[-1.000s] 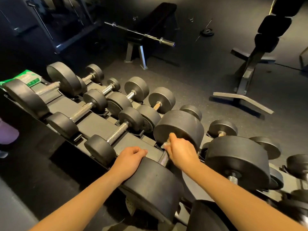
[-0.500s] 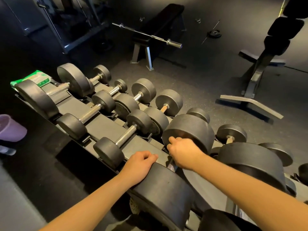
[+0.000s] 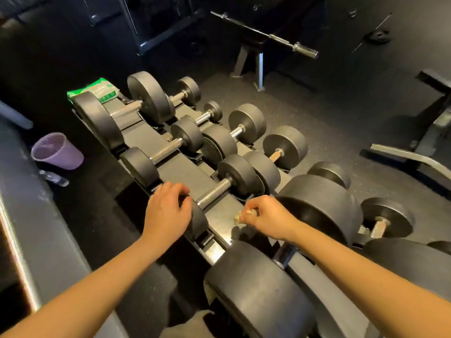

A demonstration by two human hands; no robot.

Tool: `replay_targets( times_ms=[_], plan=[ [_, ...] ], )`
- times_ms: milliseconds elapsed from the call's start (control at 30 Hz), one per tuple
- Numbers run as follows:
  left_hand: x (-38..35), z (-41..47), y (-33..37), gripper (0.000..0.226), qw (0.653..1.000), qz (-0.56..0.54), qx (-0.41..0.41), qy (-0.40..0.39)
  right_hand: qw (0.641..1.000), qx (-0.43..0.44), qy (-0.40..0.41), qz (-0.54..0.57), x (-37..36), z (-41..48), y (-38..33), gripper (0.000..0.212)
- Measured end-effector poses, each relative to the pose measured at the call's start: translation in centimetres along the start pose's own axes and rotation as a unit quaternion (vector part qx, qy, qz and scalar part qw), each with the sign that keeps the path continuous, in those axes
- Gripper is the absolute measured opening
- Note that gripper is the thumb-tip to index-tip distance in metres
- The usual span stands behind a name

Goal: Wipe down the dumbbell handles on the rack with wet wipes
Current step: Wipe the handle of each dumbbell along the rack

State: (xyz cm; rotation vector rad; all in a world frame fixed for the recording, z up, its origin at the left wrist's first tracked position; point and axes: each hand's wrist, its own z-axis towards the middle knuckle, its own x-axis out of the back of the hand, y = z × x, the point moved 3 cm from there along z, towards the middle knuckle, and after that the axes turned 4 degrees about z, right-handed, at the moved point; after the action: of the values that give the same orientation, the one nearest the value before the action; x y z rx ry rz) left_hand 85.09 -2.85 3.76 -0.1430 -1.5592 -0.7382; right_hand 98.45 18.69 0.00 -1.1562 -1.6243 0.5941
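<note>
Left edge of frame: purple cup point(image 3: 57, 152) on the floor, clear bottle point(image 3: 55, 178) lying just below it. Upper left: green wipes pack point(image 3: 97, 90) at the far end of the rack point(image 3: 178, 167), partly hidden by a dumbbell head. The rack runs diagonally from upper left to lower right and carries two rows of black dumbbells, lighter ones left of centre, heavier ones to the right. Centre-left: left hand point(image 3: 168, 211) sits on the near head of a small dumbbell point(image 3: 235, 175), fingers curled over the top of that head and gripping it; its knurled handle point(image 3: 212, 195) is bare, nothing touching it. Centre: right hand point(image 3: 268, 218) is just right of that handle, above the rack plate, fingers bunched tight and pinching a crumpled wipe point(image 3: 240, 217) that sticks out on the thumb side. Cannot tell whether the wipe touches the plate. The wipe is near the small dumbbell but apart from it. Lower centre to right: big dumbbell point(image 3: 258, 289), near head at the bottom of frame, far head just right of the right hand, its bar mostly covered by the right forearm. Top centre: barbell point(image 3: 268, 35) across a dark bench point(image 3: 260, 67). Right edge: another bench frame point(image 3: 415, 157) on the floor.
</note>
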Motion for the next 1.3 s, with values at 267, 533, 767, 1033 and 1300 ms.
replay_targets(
  times_ms=[267,533,767,1033,1300],
  plan=[
    [-4.3,2.6,-1.4,0.021,0.887,-0.232,0.398,0.036,0.997,0.062,0.053,0.006,-6.2,9.1,-5.6,0.020],
    [-4.1,2.5,-1.3,0.023,0.925,-0.169,0.338,0.049,0.926,0.266,0.034,-0.266,-6.3,10.5,-4.5,0.009],
    [-4.2,2.5,-1.5,0.021,0.928,-0.170,0.326,0.052,0.962,0.154,0.155,-0.162,-5.8,9.7,-3.2,0.006],
    [-4.2,2.4,-1.3,0.020,0.926,-0.165,0.336,0.050,0.993,0.112,0.028,-0.017,-7.7,8.7,-2.2,0.005],
    [-4.1,2.5,-1.3,0.017,0.927,-0.171,0.330,0.043,0.979,-0.076,0.181,0.053,-5.9,8.4,0.0,0.019]
  ],
)
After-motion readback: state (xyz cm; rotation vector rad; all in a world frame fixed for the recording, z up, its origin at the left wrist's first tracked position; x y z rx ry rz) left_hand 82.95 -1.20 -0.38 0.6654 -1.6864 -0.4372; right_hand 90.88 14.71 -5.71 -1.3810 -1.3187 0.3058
